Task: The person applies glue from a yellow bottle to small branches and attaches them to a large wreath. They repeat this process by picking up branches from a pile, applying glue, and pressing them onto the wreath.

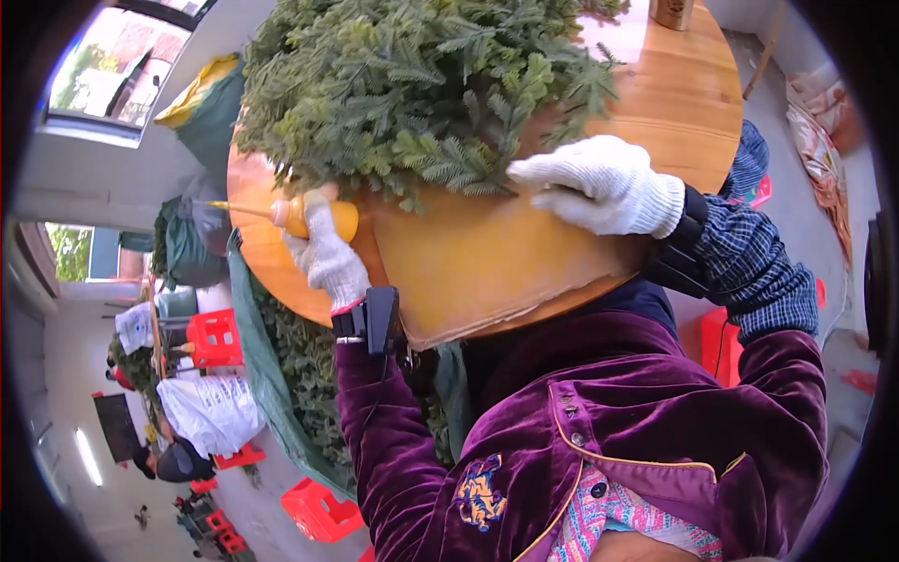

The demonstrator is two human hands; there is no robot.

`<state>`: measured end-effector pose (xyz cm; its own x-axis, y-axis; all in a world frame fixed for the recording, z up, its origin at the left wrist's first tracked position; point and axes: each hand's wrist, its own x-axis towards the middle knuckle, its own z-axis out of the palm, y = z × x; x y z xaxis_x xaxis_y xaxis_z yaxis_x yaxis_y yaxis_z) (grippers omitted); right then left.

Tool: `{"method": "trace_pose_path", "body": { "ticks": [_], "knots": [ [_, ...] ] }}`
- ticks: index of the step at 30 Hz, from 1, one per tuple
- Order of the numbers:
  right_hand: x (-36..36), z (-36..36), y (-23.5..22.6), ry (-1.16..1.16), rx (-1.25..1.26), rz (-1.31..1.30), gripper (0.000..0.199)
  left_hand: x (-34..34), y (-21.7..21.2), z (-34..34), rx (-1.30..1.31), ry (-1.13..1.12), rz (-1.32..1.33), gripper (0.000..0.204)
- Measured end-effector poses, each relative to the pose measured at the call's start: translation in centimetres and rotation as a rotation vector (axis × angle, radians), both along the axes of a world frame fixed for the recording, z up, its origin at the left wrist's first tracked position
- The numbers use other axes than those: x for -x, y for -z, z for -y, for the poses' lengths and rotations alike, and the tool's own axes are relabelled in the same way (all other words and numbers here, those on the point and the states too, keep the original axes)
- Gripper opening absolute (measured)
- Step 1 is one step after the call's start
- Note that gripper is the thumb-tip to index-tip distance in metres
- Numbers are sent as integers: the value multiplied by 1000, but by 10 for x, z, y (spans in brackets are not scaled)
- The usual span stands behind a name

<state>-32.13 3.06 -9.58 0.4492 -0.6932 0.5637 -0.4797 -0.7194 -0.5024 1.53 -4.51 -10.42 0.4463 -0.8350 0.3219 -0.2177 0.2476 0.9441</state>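
Note:
My left hand [330, 253], in a white knit glove, is closed around a yellow squeeze bottle [345, 221]. The bottle lies sideways in the grip, its long thin nozzle pointing left past the table edge. At the right, my right hand [599, 187], also gloved, hovers by the front of a big heap of green fir sprigs [412, 94]. Its fingers are partly stretched, with a gap between the upper finger and the lower one. The fingertips are close to a sprig's end, and nothing shows between them. Beneath both hands lies a worn brown board [478, 272].
The round wooden table [684, 94] carries the heap and a can [670, 13] at its far edge. Left of me, a green sack [267, 365] holds more sprigs. Red stools [318, 510] stand on the floor. A person [178, 459] sits farther off at the left.

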Motion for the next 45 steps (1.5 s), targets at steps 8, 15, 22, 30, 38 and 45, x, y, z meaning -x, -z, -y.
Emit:
{"method": "trace_pose_path", "body": {
  "ticks": [8, 15, 22, 30, 38, 45],
  "knots": [
    [3, 9, 14, -28, 33, 12, 31, -1, -3, -10, 95, -28, -90, 51],
    [10, 10, 13, -56, 121, -65, 28, -7, 5, -10, 28, 2, -74, 56],
    [8, 10, 17, -122, 125, 85, 37, -15, 7, -7, -56, -7, 4, 66],
    [3, -40, 13, -254, 105, -13, 30, -18, 14, 0, -6, -29, -17, 62],
    [32, -26, -21, -30, -871, 448, 27, -11, 7, -1, -79, 10, 30, 59],
    [78, 2, -50, 247, -746, 899, 37, -3, -1, -2, -65, 27, 12, 59]
  ]
}}
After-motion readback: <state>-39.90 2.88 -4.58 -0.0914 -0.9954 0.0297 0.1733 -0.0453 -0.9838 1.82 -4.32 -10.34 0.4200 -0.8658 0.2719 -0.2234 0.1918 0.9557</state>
